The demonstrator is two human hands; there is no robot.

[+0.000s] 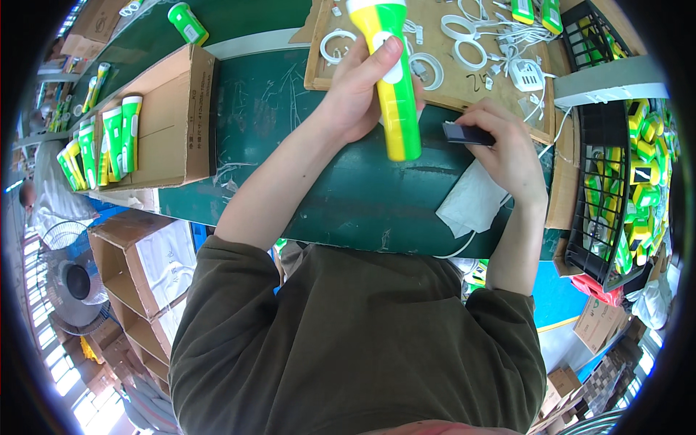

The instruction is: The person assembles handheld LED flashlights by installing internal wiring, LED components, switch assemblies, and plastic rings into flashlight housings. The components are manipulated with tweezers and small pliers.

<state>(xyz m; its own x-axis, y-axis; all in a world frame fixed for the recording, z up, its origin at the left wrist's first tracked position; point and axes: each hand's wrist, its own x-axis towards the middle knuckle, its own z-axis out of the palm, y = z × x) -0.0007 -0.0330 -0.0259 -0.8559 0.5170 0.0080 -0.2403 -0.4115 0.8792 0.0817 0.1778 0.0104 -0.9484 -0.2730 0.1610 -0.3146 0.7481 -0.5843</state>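
Observation:
My left hand (360, 90) is wrapped round a yellow and green flashlight (400, 123), its thumb lying along the body near a white patch. The flashlight stands almost upright in view, with its white-rimmed head at the top edge. To the right, my right hand (507, 141) pinches a small flat dark piece (467, 134) with a grey edge; its exact kind does not show. Below that hand a crumpled white cloth (471, 199) lies on the green table (326, 196).
A wooden board (449, 43) holds white rings, cables and a white charger block (526, 75). At left, a cardboard box (170, 123) contains several flashlights. A black crate (598, 196) with green and yellow parts stands at right. One flashlight (188, 24) lies at the far left.

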